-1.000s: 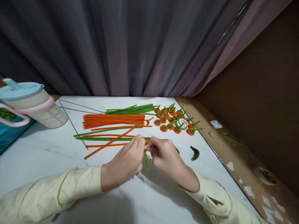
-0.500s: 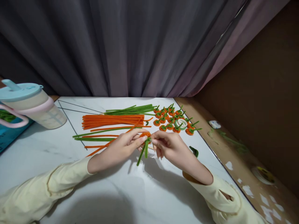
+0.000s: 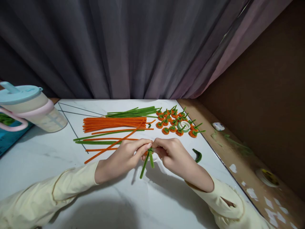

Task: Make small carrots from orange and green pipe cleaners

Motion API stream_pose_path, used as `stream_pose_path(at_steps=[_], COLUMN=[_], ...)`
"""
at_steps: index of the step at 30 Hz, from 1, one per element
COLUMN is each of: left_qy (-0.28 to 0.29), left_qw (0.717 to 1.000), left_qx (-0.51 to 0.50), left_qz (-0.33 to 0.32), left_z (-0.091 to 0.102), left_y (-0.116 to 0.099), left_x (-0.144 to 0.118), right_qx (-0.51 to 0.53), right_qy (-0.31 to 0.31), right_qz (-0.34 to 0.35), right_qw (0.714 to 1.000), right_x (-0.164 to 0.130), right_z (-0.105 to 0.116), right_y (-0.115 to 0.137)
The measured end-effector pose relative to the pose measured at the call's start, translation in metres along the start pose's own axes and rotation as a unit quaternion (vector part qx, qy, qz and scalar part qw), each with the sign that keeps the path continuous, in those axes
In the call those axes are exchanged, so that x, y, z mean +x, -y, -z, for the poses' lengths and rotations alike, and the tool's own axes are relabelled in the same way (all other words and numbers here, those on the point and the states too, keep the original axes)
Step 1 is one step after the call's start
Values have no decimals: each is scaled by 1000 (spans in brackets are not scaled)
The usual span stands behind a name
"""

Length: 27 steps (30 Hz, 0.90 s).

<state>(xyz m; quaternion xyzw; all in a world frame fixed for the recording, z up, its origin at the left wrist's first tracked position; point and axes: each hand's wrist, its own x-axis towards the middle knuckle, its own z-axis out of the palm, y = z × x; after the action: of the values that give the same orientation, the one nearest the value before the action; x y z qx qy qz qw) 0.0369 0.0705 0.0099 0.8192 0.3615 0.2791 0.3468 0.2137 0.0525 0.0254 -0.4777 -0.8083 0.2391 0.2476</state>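
Observation:
Pinched between my two hands is a small orange and green pipe-cleaner pumpkin, its green pipe cleaners (image 3: pixel 144 166) hanging down toward me. My left hand (image 3: pixel 128 155) is closed on it from the left, thumb and index finger together. From the other side my right hand (image 3: pixel 171 152) grips its top with bent fingers. Most of the orange part is covered by the fingers. Just beyond lie a stack of orange pipe cleaners (image 3: pixel 114 124) and a bundle of green pipe cleaners (image 3: pixel 133 112). Several finished-looking orange pumpkins (image 3: pixel 179 132) with green stems sit at the back right.
A roll of tape (image 3: pixel 185 125) lies among the pumpkins. Right of my hand is a dark green curled piece (image 3: pixel 197 156). A lidded cup (image 3: pixel 35 106) with a pink handle stands at the left. Paper scraps (image 3: pixel 252 193) litter the brown surface beyond the table's right edge.
Both hands have come slightly lower and nearer with the pumpkin. Its orange part, plainly visible before, is now mostly behind the fingers. The green ends have shifted down.

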Motion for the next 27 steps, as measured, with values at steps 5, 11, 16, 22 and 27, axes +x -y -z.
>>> stream_pose_path(at_steps=[5,11,16,22,27], left_qy=[46,121,177,147,161], left_qw=[992,946,884,883,902], left_qx=[-91,-262,-393,-411,-358], left_qz=[72,146,179,174,181], left_z=[4,9,14,10,-1], left_y=[-2,4,8,16,21], left_x=[6,11,14,8,-2], right_qx=[-13,69,130,98,75], right_qy=[19,26,17,-62,-47], right_qz=[6,4,0,41,135], right_qw=[1000,997,991,992,987], right_x=[1,6,8,-10,-34], right_z=[6,9,4,0,-21], right_y=[-5,-9,-14,-25,-33])
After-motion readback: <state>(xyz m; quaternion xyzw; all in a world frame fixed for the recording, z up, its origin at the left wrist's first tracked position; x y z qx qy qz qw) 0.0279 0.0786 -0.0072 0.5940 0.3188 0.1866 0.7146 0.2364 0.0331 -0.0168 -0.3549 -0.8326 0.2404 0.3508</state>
